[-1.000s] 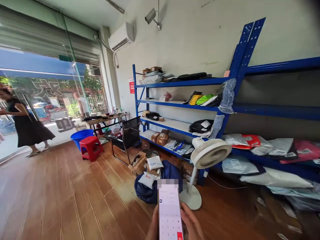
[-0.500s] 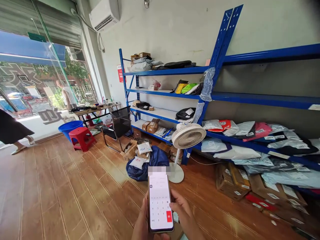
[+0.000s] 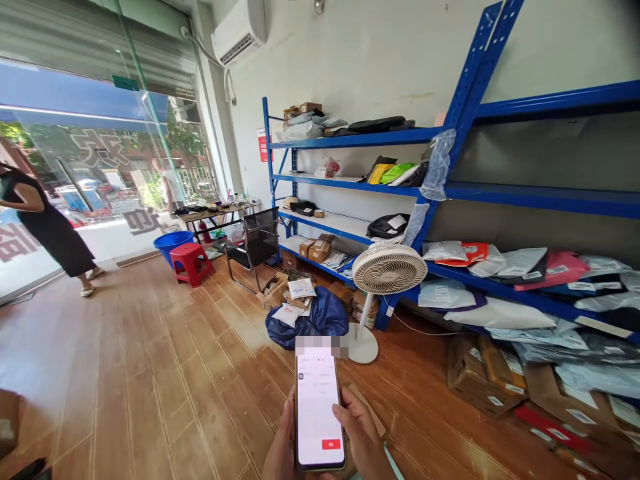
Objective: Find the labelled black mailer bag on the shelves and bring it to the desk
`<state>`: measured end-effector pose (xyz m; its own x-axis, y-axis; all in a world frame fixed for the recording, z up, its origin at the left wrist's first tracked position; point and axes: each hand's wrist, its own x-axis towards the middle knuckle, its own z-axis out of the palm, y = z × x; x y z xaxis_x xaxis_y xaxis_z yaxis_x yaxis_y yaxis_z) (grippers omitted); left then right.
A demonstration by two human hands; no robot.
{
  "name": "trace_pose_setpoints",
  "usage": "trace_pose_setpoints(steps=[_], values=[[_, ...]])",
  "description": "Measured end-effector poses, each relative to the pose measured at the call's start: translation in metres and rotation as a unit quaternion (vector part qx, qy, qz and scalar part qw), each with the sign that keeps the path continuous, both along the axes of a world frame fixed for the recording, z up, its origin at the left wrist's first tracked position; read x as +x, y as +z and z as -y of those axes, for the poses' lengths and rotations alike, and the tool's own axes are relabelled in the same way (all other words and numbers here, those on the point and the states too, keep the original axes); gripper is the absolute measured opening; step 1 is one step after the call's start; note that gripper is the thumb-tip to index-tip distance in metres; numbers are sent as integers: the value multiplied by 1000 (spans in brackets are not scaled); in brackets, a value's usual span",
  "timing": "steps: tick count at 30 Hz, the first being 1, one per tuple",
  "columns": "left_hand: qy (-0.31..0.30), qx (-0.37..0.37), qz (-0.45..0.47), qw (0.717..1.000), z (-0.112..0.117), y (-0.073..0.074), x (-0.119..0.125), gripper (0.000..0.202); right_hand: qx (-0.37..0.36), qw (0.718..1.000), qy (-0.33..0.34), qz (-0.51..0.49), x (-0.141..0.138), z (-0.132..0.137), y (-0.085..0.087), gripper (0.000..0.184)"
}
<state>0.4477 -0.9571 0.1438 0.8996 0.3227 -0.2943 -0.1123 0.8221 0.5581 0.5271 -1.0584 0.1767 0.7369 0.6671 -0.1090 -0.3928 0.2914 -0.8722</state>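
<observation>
A smartphone point(image 3: 320, 413) is held upright at the bottom middle of the head view. Its lit screen shows a mostly white page with a red button low down; the top part is blurred out. My left hand point(image 3: 281, 440) is closed around the phone's left edge. Along the right edge, my right hand point(image 3: 361, 437) also grips it, with the thumb over the screen above the red button. Part of a brown cardboard item point(image 3: 369, 405) shows behind my right hand, mostly hidden.
A white fan point(image 3: 389, 270) stands ahead, beside a blue sack point(image 3: 327, 313) with white parcels on it. Blue shelving point(image 3: 350, 140) with bagged parcels lines the wall. A red stool point(image 3: 191, 263), a blue tub point(image 3: 173, 247) and a black chair point(image 3: 255, 243) are farther left. A person point(image 3: 50, 223) stands by the glass front.
The number keypad has gone from the phone screen, leaving a white page with a red button. My view has turned left, and more of the person by the glass shows.
</observation>
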Motion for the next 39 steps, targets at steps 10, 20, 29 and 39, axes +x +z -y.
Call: trace_pose_setpoints(steps=[10,20,29,39], values=[[156,-75,9,985,-31,-12,-28,45,1,991,136,19,-22,-48,-28,92],[209,-46,23,976,-132,14,-68,36,-45,956,258,132,-49,-166,-10,101],[237,-35,3,971,-240,37,-103,35,-2,966,258,-13,-93,-279,7,95],[231,-40,-19,972,-321,35,-121,38,-20,979,203,28,-118,-351,10,116]])
